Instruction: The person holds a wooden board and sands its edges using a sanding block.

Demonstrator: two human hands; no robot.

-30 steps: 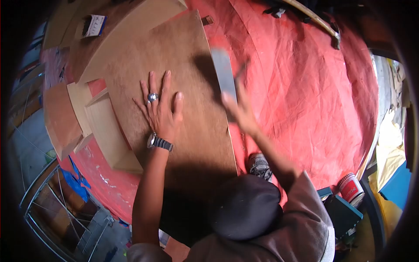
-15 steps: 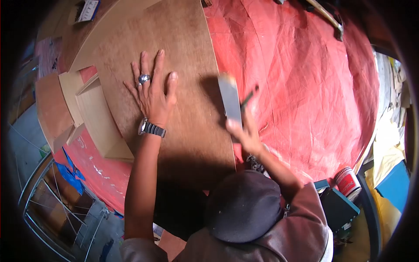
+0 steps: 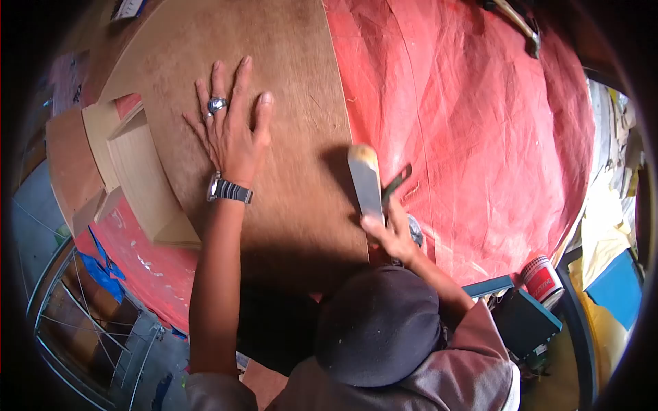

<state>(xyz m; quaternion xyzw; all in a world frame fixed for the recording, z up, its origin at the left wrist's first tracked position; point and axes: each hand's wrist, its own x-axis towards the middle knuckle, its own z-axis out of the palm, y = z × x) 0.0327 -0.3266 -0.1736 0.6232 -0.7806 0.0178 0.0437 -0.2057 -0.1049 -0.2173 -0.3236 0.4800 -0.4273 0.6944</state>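
My left hand point(image 3: 234, 137), with a ring and a wristwatch, lies flat with spread fingers on the brown plywood panel point(image 3: 295, 103). At the panel's right edge, my right hand point(image 3: 389, 236) grips a hand plane point(image 3: 366, 185) turned on its side. Its long grey face is up, its far end is tan, and a dark slotted bar point(image 3: 397, 182) juts out to the right. Part of the plane's near end is hidden under the fingers. A person's head in a dark cap point(image 3: 380, 325) covers the near end of the panel.
A red tarp point(image 3: 480, 137) spreads on the right, with a hammer point(image 3: 521, 26) at its far edge. Pale wooden box parts point(image 3: 147, 178) lie left of the panel. A red and white can point(image 3: 543, 281) and a dark case point(image 3: 524, 322) stand lower right. A metal wheel rim point(image 3: 44, 301) is lower left.
My right hand and the hand plane have moved back toward the body along the panel's edge. My left hand stays flat on the panel; the whole view has shifted slightly.
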